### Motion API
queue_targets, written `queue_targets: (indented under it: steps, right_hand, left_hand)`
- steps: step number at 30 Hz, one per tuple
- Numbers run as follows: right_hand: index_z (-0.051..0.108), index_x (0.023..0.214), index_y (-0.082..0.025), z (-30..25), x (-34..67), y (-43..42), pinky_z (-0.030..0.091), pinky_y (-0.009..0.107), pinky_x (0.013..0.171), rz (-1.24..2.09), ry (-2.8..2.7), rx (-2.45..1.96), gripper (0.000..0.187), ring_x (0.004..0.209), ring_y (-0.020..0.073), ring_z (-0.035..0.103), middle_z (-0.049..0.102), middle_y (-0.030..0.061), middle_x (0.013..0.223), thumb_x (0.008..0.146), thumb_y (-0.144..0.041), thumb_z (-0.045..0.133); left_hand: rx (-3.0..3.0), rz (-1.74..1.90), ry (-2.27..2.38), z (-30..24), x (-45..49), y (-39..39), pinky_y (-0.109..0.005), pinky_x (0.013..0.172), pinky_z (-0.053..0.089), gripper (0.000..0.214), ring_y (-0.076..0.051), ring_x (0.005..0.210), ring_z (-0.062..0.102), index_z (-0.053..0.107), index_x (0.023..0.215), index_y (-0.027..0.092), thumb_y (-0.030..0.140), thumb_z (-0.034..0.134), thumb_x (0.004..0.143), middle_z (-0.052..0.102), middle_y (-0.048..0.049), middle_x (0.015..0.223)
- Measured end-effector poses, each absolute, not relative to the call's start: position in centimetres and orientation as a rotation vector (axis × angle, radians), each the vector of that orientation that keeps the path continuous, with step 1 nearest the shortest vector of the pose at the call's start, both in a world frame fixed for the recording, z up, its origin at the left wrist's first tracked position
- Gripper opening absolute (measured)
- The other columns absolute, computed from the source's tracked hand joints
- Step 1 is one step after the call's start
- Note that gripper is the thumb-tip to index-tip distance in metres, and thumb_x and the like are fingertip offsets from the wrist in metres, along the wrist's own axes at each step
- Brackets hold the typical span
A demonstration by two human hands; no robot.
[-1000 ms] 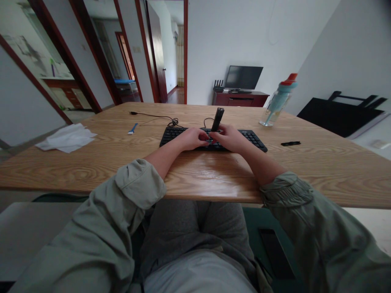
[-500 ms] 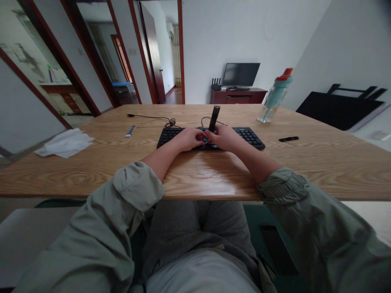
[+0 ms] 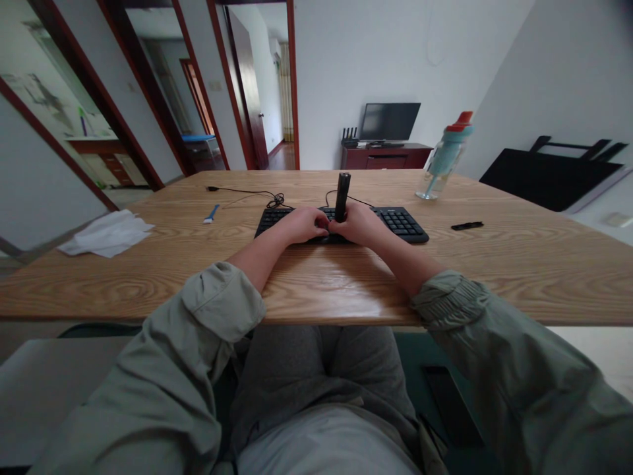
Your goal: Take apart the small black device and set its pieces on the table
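A black keyboard (image 3: 403,223) lies on the wooden table in front of me, partly covered by both hands. My right hand (image 3: 360,223) is closed around the lower part of a thick black stick-shaped tool (image 3: 342,195), which stands nearly upright over the middle keys. The tool's lower end is hidden by my fingers. Just to its left, my left hand (image 3: 305,225) rests over the keys with fingers curled inward, close to the right fingertips. Whatever those left fingers pinch, if anything, cannot be made out.
Behind the keyboard runs its coiled cable (image 3: 275,199). To the left lie a small blue-and-white brush (image 3: 211,214) and white tissue paper (image 3: 107,233). On the right are a water bottle (image 3: 445,161) and a slim black object (image 3: 467,225). A phone (image 3: 452,404) lies beside my leg.
My right hand has shifted slightly left with the black tool, which now stands more upright. My left hand has hardly moved.
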State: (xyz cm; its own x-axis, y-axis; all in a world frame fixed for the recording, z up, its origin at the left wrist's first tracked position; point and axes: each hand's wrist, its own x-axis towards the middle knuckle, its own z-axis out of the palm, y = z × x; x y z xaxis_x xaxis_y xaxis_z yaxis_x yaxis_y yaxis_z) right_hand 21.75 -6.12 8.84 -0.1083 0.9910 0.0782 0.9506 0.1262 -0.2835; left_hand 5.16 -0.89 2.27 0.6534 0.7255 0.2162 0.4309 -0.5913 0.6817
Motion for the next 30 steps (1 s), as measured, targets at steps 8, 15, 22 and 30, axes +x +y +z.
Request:
queue_targets:
  steps: [8,15,22,30]
  right_hand:
    - [0.066,0.083,-0.019,8.6,21.7,-6.0,0.047,0.032,0.067,0.2,-2.132,-1.9,0.028,0.072,0.0245,0.064,0.07,0.0102,0.078,0.072,-0.041,0.079]
    - [0.068,0.082,-0.018,8.0,21.6,-5.7,0.049,0.032,0.067,0.224,-2.164,-1.868,0.026,0.074,0.0244,0.065,0.071,0.0107,0.08,0.073,-0.041,0.078]
    - [0.069,0.076,-0.016,7.9,22.6,-4.7,0.045,0.025,0.059,0.686,-2.253,-1.696,0.02,0.068,0.0157,0.059,0.07,0.004,0.076,0.074,-0.036,0.073]
    - [0.07,0.074,-0.017,8.2,23.1,-4.2,0.044,0.026,0.061,0.673,-2.342,-1.669,0.018,0.068,0.015,0.058,0.067,0.0014,0.072,0.071,-0.034,0.072]
  left_hand:
    - [2.346,0.594,0.808,2.2,5.0,-1.2,-0.026,0.077,0.047,0.023,-0.017,0.076,0.066,0.082,0.093,0.02,0.023,0.062,0.082,0.077,-0.0041,0.084]
    - [2.337,0.496,0.797,3.0,4.6,-1.8,-0.026,0.077,0.049,0.02,-0.018,0.074,0.066,0.081,0.083,0.019,0.022,0.061,0.078,0.076,-0.0043,0.081]
    - [2.487,0.483,0.617,2.7,4.1,-1.3,-0.024,0.09,0.049,0.032,-0.017,0.091,0.068,0.082,0.096,0.021,0.014,0.057,0.076,0.077,-0.0035,0.102]
    - [2.392,0.534,0.69,2.7,4.2,-1.3,-0.023,0.084,0.05,0.036,-0.016,0.086,0.068,0.082,0.099,0.021,0.011,0.056,0.075,0.078,-0.0022,0.097]
